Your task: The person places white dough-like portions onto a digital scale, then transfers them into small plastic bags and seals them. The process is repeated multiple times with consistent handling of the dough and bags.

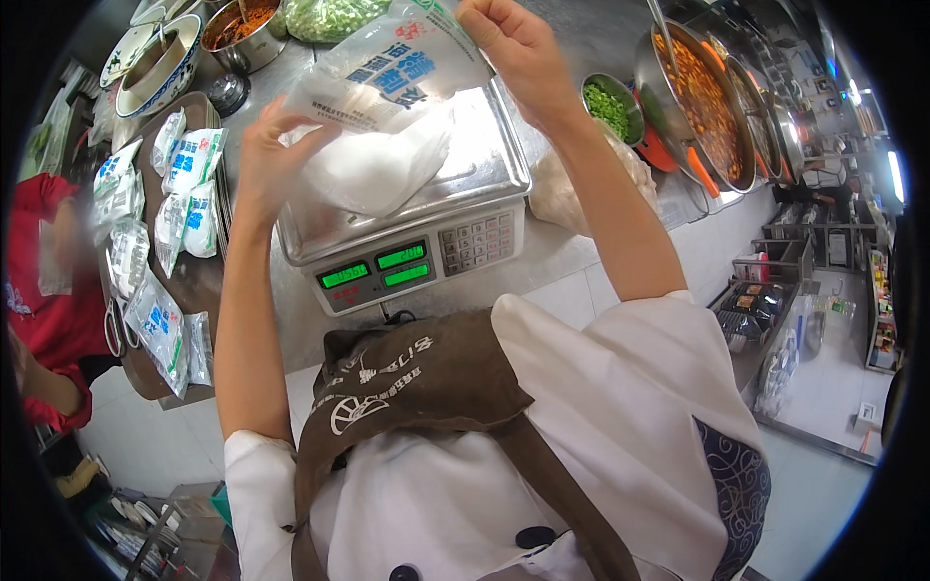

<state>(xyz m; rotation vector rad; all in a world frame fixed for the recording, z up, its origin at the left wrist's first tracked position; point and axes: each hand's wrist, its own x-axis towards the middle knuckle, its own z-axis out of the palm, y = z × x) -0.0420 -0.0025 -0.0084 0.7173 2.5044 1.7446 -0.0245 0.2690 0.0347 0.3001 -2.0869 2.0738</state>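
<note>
A clear plastic packet (414, 62) with blue and red print is tilted above the steel pan of a digital scale (519, 174). My right hand (519, 62) pinches its upper right corner. Below the packet, a rounded white mass (363, 174) rests on the pan; glare hides whether it is in a thin bag or a bowl. My left hand (272, 163) is at the left of the packet and the white mass, thumb and fingers curved at their edge; its exact grip is unclear. Green displays (403, 254) on the scale are lit.
Left, stacked trays (149, 378) carry several similar packets (192, 163) and scissors (112, 327); a person in red (54, 290) stands beyond. A steel pot (243, 36) and chopped-greens bag (327, 18) are behind. Right are a greens bowl (614, 105), plastic bag (596, 181) and stew pan (697, 109).
</note>
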